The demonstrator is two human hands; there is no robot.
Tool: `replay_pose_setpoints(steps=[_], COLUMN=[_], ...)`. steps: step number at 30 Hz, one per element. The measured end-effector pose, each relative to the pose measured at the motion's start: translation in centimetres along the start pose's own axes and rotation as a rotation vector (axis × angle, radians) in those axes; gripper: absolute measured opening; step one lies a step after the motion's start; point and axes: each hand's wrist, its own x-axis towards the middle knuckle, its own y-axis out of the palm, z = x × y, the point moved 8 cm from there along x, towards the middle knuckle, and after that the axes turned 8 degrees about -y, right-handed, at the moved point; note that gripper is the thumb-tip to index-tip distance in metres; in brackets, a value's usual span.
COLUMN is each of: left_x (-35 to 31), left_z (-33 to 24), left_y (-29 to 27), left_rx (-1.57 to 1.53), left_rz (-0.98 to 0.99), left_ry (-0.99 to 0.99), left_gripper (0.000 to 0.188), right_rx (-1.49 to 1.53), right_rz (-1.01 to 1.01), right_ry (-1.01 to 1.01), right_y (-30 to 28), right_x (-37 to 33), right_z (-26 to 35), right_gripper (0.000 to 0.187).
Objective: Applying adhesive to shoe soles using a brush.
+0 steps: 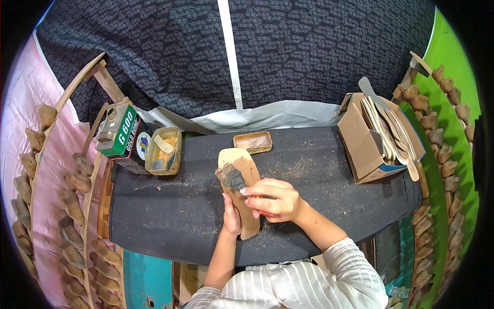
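A tan, sole-shaped board lies lengthwise at the middle of the table. My left hand grips its near left edge, with the fingers partly hidden beneath it. My right hand is closed over the near half of the board, around the reddish handle of a tool. The tool's dark grey, ridged head, which looks like a brush's bristles, rests over the board's upper middle. A brownish patch shows at the head's left side. Just beyond the board's far end sits a small rectangular dish with pale contents.
A green and black metal can stands at the far left, beside a yellowish tub holding a spatula. At right, a cardboard box holds several sole-shaped pieces. Racks of shoe lasts flank the table. Crumbs dot the black cloth.
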Motion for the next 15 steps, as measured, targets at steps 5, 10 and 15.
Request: replay_pose_setpoints(steps=[5,10,15], left_x=[-0.7,-0.9,-1.4], left_z=[-0.8,-0.1,-0.2], left_y=[1.4,0.0,1.5], left_rx=[0.033,0.061,-0.033], left_rz=[0.141,0.094,0.290], left_ry=[0.048,0.027,0.019], left_gripper=[0.073,0.073,0.075], right_rx=[-0.104,0.000,-0.153], right_rz=[-0.085,-0.006,-0.061], right_ry=[0.021,-0.042,0.007], right_y=[-1.3,0.2,-1.4], right_x=[0.5,0.0,0.4], right_z=[-1.1,1.1,-0.3], right_gripper=[0.025,0.027,0.028])
